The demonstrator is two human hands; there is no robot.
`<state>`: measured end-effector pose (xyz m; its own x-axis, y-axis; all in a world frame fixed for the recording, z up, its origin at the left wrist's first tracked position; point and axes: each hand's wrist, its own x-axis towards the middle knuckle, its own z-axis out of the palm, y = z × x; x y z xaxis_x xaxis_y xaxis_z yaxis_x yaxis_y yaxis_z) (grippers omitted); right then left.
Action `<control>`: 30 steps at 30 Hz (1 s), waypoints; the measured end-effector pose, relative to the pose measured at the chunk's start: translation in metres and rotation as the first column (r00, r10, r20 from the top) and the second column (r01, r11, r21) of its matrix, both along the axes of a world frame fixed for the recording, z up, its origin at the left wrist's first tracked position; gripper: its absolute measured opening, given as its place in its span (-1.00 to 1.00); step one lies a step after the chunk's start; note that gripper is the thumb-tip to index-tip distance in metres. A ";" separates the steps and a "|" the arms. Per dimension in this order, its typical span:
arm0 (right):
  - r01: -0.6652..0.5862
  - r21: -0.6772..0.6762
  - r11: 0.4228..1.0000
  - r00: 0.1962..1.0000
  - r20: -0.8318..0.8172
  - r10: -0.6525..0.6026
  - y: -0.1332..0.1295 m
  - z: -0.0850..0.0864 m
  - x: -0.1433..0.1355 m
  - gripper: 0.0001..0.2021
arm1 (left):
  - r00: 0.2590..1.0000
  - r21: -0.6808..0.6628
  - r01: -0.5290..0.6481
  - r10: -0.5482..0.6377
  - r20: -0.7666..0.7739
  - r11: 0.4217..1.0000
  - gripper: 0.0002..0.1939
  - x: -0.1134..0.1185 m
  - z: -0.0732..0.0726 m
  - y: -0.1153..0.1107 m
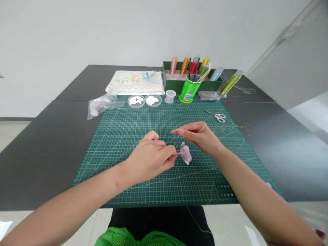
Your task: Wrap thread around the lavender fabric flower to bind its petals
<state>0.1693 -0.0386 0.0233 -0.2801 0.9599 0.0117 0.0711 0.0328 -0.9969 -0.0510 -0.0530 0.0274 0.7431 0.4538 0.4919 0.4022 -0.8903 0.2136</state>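
My left hand point(153, 155) pinches the thin stem of a pale purple flower point(186, 153), whose petals point right, above the green cutting mat point(118, 136). Up and to the right of the bloom is my right hand point(197, 135), its thumb and fingers pressed together and pointing left. Whatever lies between those fingertips is too small to make out. Loose yellow-green thread point(243, 126) curls over the mat beyond my right wrist, and more thread hangs past the front edge.
Scissors point(219, 117) lie right of centre. Behind are two dishes of white pieces point(136, 101), a small spool point(170, 96), a green can point(189, 89) of tools and a green box point(174, 84) with thread tubes. A plastic bag point(99, 105) and white sheets point(128, 90) sit back left.
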 end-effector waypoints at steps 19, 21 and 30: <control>-0.226 -0.045 0.973 0.974 0.005 0.227 -0.001 0.006 0.004 -0.79 | 0.926 0.108 -0.334 0.305 0.222 0.936 -0.84 -0.009 0.009 0.011; -0.216 -0.040 0.976 0.976 -0.013 0.215 -0.001 0.006 0.003 -0.80 | 0.914 0.025 -0.350 0.336 0.229 0.936 -0.87 -0.007 0.007 0.012; -0.223 -0.172 0.960 0.966 -0.171 0.193 0.000 -0.003 -0.003 -0.73 | 0.868 -0.437 -0.300 0.433 0.243 0.848 -0.87 -0.003 0.007 0.017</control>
